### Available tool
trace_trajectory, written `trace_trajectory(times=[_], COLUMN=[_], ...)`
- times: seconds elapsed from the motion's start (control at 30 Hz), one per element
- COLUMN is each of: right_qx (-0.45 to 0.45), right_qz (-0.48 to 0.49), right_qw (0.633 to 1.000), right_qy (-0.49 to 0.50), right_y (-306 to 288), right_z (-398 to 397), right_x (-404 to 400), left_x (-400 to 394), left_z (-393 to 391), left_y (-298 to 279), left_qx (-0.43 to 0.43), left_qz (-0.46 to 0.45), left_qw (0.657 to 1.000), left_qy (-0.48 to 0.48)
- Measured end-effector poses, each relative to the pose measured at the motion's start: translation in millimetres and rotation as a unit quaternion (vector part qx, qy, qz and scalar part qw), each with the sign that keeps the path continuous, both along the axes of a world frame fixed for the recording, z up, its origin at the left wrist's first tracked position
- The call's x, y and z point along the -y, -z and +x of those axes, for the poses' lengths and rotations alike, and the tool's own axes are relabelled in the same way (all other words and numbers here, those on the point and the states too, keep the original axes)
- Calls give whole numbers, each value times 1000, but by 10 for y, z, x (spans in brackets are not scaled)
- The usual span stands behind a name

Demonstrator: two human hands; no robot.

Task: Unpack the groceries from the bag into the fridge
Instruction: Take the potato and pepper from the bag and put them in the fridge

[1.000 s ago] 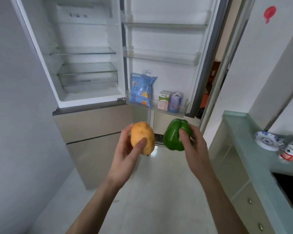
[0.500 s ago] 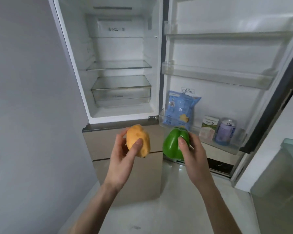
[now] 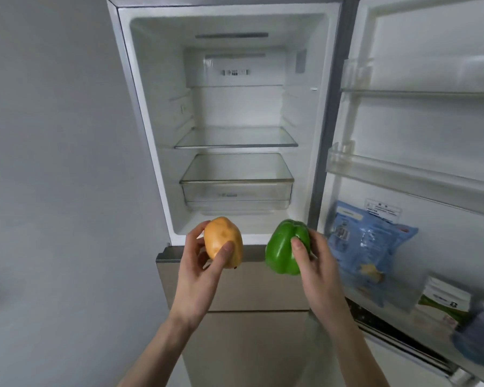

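Head view, looking forward and down: the left hand (image 3: 200,270) grips a potato (image 3: 223,242), thumb across its front and fingers curled behind. The potato is tan-yellow and egg-shaped, with a few shallow darker dimples in the skin and a small dark spot at its lower end; its long axis runs tilted, upper end leaning left and away, lower end toward the right. The right hand (image 3: 316,270) grips a green bell pepper (image 3: 284,248), thumb pressed on its front, fingers wrapped round the far side. The pepper is glossy, lobed and uniformly green; it stands roughly upright with a slight lean, broad shoulders up and to the right, lobed tip down. Which end carries the stem cannot be told. Both are held in the air side by side, near each other but apart, just in front of the bottom edge of the open fridge (image 3: 236,107) compartment. Inside are a glass shelf (image 3: 236,138) and below it a clear drawer (image 3: 236,191). On the open door's lowest rack (image 3: 414,325) stand a blue snack bag (image 3: 366,247), a small green-and-white carton (image 3: 442,303) and a blurred lavender can (image 3: 481,333).
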State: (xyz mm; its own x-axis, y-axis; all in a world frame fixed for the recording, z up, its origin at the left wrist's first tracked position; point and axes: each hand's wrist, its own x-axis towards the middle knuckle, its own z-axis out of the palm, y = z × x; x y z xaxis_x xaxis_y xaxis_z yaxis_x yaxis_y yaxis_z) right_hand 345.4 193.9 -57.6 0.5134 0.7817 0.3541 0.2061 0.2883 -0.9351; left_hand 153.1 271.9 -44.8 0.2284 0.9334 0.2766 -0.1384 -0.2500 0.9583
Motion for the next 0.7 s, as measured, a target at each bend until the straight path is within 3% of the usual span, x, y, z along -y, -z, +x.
trace_trajectory(times=[0.7], right_qx=[2], right_qz=[-23], right_qw=[999], right_qy=[32], right_y=[-24], right_z=[-142], right_x=[-2576], left_x=[-2689], left_z=[78], left_y=[151], left_qx=[6], left_qz=[-14], left_qw=[1000], left_qy=[24])
